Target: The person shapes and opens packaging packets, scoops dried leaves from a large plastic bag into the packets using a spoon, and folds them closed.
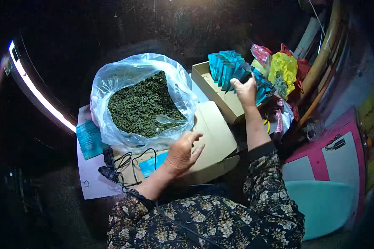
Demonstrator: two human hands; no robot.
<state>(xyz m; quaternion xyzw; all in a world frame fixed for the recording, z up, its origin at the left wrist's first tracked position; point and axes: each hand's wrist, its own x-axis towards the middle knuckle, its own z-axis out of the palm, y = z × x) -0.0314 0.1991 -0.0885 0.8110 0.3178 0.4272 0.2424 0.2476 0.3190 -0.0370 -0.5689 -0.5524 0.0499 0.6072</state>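
Site: appears sm. packing workshop; home or comm. unclear. Evid.: lg. clear plastic bag of dried green leaves w/ plastic spoon on counter, cardboard box of teal pouches adj., dim ltg.

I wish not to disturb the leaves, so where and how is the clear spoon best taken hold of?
Probably by the handle, coming from above on the right side. The clear spoon lies on the leaves in the bag with its wide bowl to the left; the narrow handle points right, toward the bag's edge, seeming easier to pinch.
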